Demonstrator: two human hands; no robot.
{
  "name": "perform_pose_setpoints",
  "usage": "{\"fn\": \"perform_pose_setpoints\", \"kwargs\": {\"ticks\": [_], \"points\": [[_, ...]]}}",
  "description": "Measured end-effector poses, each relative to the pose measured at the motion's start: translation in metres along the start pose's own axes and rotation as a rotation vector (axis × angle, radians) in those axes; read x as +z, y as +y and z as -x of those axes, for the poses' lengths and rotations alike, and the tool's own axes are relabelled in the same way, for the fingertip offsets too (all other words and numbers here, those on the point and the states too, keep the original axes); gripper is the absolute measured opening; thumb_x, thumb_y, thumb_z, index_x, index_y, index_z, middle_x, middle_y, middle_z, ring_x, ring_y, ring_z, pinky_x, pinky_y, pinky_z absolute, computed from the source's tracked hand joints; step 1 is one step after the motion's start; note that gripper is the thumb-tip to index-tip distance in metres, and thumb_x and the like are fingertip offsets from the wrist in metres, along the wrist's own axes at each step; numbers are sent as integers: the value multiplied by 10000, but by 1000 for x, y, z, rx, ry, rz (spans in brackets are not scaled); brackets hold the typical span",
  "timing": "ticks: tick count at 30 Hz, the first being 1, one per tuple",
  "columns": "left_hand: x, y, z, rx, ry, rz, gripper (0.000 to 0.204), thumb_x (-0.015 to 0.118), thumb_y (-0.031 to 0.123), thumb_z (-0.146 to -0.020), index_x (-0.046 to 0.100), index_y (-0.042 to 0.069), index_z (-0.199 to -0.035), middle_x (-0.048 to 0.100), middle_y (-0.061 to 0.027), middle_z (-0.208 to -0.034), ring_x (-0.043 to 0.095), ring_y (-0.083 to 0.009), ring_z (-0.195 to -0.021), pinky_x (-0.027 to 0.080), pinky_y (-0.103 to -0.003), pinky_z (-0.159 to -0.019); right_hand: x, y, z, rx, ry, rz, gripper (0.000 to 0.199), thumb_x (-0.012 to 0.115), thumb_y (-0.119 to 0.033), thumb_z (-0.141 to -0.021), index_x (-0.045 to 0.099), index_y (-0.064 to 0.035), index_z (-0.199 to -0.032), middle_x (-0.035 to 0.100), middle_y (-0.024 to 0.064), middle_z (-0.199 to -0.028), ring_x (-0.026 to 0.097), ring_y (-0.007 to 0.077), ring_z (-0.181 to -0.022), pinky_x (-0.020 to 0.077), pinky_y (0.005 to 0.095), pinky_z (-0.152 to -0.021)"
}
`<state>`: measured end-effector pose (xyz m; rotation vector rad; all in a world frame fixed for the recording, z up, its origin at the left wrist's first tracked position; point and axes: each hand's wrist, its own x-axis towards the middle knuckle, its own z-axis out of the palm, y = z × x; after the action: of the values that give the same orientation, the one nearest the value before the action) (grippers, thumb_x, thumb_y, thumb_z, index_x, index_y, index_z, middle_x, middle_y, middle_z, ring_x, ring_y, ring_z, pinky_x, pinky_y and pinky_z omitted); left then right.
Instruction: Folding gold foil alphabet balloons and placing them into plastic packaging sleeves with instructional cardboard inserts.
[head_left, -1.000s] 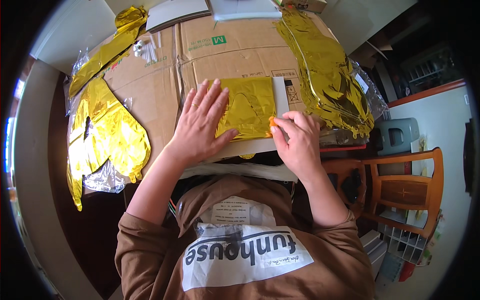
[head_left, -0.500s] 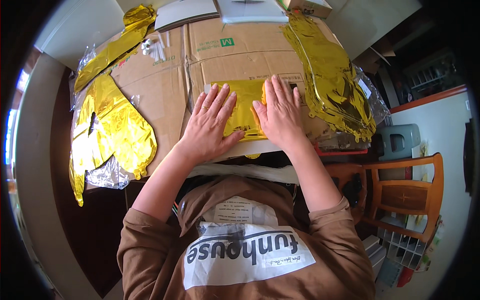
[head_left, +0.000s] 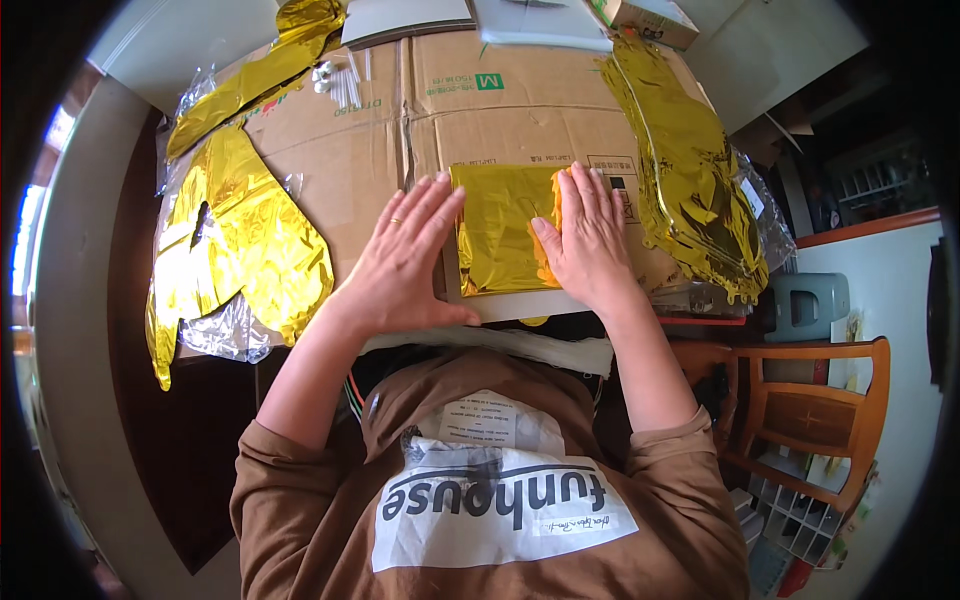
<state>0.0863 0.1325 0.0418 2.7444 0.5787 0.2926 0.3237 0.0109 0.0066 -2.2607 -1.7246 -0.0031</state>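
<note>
A gold foil piece point(head_left: 500, 225), folded into a flat rectangle, lies near the front edge of the cardboard on a pale board point(head_left: 530, 306). My left hand point(head_left: 400, 260) is at the foil's left edge, fingers stretched out and thumb spread toward the near corner, holding nothing. Along the right edge, my right hand point(head_left: 592, 238) presses flat with straight fingers. Under its thumb and index finger shows a crumpled orange strip point(head_left: 544, 250), perhaps a cloth; the palm hides the remainder.
Gold foil balloons lie flat at left point(head_left: 245, 235) and right point(head_left: 695, 190) on the cardboard point(head_left: 520, 125). Clear plastic point(head_left: 230, 330) hangs over the left front edge. White sticks point(head_left: 345, 85), stacked sheets point(head_left: 405, 22) and a small box point(head_left: 650, 18) sit farther back. A wooden chair point(head_left: 810, 400) stands right.
My left hand has slid off the foil's middle to its left edge, uncovering the surface. My right hand stays on the right side with the orange strip. The whole view has shifted slightly.
</note>
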Motion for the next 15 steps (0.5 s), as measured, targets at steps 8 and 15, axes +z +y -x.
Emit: {"fn": "perform_pose_setpoints", "kwargs": {"ticks": [8,15], "points": [[-1,-1,-2,-124,-43,-31,1207,793,636,-654,260,42,-1559,298,-158,-1606,178,-341,-1523,98,-479,-1252,-1,6,-1,-50,-25,82,731,434,-496,-1022,250,-44,-1566,229,283,-1600,208,458,-1485,120,577,-1209],[4,-3,2,-81,-15,-149,1185,739,715,-666,308,50,-1547,309,-127,-1611,160,-337,-1530,70,-513,-1247,1,6,0,-40,-52,84,753,385,-541,-1025,235,-50,-1575,179,277,-1619,158,452,-1502,94,590,-1207]]}}
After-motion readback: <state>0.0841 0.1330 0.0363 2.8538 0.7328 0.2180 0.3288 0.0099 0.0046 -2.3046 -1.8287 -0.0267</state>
